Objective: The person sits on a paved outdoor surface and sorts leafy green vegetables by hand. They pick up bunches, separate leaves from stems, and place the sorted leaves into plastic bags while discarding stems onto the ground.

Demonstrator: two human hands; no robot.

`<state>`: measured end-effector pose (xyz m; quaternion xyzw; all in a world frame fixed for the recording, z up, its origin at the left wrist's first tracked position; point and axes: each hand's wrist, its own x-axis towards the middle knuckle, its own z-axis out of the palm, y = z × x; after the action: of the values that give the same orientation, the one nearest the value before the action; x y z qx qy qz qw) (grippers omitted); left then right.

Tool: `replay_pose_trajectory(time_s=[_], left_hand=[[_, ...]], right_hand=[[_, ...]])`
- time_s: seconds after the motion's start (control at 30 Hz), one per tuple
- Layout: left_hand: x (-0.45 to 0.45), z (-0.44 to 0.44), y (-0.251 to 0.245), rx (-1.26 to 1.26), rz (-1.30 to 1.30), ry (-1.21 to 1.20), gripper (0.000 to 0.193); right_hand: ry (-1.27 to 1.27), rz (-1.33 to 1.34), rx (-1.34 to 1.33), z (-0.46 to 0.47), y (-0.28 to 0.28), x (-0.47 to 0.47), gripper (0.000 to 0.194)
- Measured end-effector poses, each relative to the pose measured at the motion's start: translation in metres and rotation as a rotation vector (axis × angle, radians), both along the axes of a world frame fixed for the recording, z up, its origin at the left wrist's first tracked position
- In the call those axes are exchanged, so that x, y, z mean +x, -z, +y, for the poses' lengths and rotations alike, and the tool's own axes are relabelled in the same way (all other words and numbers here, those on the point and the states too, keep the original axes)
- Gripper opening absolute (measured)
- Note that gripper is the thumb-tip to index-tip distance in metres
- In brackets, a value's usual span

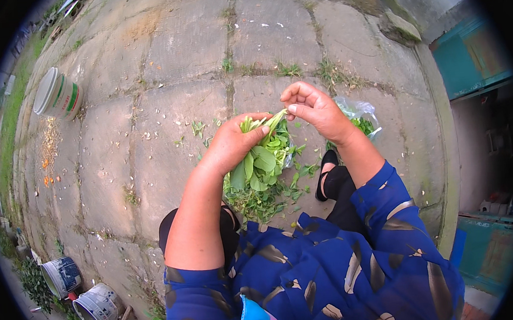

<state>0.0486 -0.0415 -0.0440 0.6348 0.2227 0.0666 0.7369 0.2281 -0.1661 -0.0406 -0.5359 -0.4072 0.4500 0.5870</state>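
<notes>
My left hand point(237, 141) is closed around a bunch of leafy greens point(261, 162), with the pale stems pointing up and the broad leaves hanging down. My right hand point(313, 109) pinches a stem at the top of the bunch between thumb and index finger; its other fingers are curled. Below the bunch, a pile of loose green leaves point(259, 204) lies on the paving between my feet. More greens lie beside it, partly on a clear plastic bag. A second clear plastic bag point(362, 110) holding greens stands beyond my right wrist.
Cracked stone paving point(181, 103) with weeds in its joints surrounds me. A white bucket point(62, 95) stands at the upper left, with orange and yellow scraps point(47, 152) near it. Two stained buckets point(98, 307) lie at the lower left. A teal door point(472, 58) is at the right.
</notes>
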Motion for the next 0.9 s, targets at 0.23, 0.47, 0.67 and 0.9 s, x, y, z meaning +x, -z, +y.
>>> replay_pose_trajectory(time_s=[0.23,0.47,0.67,0.9], left_hand=[[-0.002,0.004,0.000,0.017,0.069,-0.153,0.023],[-0.001,0.001,-0.001,0.056,0.032,-0.136,0.023],[-0.001,0.000,-0.006,-0.003,-0.010,-0.231,0.023],[0.007,-0.003,-0.008,-0.074,-0.145,-0.315,0.024]], right_hand=[[0.180,-0.573,0.141,0.004,-0.008,-0.010,0.006],[0.179,-1.073,0.237,0.010,-0.010,-0.013,0.010],[0.141,-0.791,0.219,0.010,-0.015,-0.018,0.016],[0.277,-0.930,0.269,0.016,-0.018,-0.027,0.013]])
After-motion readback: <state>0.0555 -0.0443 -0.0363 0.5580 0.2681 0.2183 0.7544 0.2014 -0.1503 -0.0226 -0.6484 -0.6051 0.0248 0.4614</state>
